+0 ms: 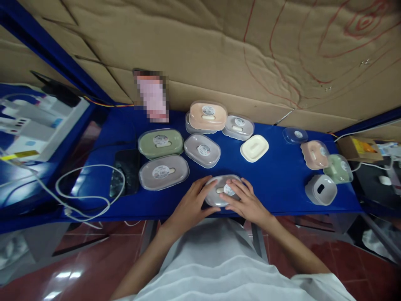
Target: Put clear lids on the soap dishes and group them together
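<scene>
A grey oval soap box with a clear lid (221, 188) sits at the near edge of the blue table (275, 179). My left hand (191, 205) cups its left side, and my right hand (247, 202) presses on its lid and right side. Closed boxes lie beyond it: a grey box (163, 172), a green box (161, 143), another grey box (202, 150), a peach box (208, 115) stacked on a further box, and a small grey box (238, 126).
A cream tray insert (254, 148) lies mid-table. A loose clear lid (295, 135), a peach base (314, 154), a green base (338, 168) and a grey base (321, 189) sit at the right. A dark phone (125, 171) and white cable (84, 188) lie left. Cardboard (219, 50) backs the table.
</scene>
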Available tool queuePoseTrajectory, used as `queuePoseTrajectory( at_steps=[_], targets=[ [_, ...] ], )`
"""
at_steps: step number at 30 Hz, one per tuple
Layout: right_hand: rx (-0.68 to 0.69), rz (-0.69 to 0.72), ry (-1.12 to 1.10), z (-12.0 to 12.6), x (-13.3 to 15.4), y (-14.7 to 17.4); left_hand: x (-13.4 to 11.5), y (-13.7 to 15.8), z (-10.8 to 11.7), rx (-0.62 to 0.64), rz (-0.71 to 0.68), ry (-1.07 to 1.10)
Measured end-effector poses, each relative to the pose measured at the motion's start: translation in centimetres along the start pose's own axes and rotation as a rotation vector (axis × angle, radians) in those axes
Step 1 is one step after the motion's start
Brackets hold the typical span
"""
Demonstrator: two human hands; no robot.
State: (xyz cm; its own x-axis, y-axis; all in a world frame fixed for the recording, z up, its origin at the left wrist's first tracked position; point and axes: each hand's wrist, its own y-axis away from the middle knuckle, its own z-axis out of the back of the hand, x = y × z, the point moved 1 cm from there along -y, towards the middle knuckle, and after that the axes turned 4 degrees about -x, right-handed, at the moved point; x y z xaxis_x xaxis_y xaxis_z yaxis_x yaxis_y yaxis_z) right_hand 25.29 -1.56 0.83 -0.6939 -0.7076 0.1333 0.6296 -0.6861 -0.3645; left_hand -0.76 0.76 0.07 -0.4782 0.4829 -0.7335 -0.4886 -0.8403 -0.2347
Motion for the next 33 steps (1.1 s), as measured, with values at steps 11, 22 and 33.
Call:
queuePoseTrajectory(
  at_steps=[11, 22, 33],
  targets=[
    [0.101, -0.008, 0.012, 1.4, 1.3, -0.4, 0.3, 0.7, 0.4, 0.005, -0.009, -0.038],
    [0.145, -0.058, 0.009, 0.9, 2.1, -0.3, 0.5, 0.3, 1.1, 0.088, 0.082, -0.013],
    [0.093, 0.133, 0.029, 0.2, 1.3, 0.2, 1.2, 0.7, 1.3, 0.062, 0.044, 0.064]
  ],
)
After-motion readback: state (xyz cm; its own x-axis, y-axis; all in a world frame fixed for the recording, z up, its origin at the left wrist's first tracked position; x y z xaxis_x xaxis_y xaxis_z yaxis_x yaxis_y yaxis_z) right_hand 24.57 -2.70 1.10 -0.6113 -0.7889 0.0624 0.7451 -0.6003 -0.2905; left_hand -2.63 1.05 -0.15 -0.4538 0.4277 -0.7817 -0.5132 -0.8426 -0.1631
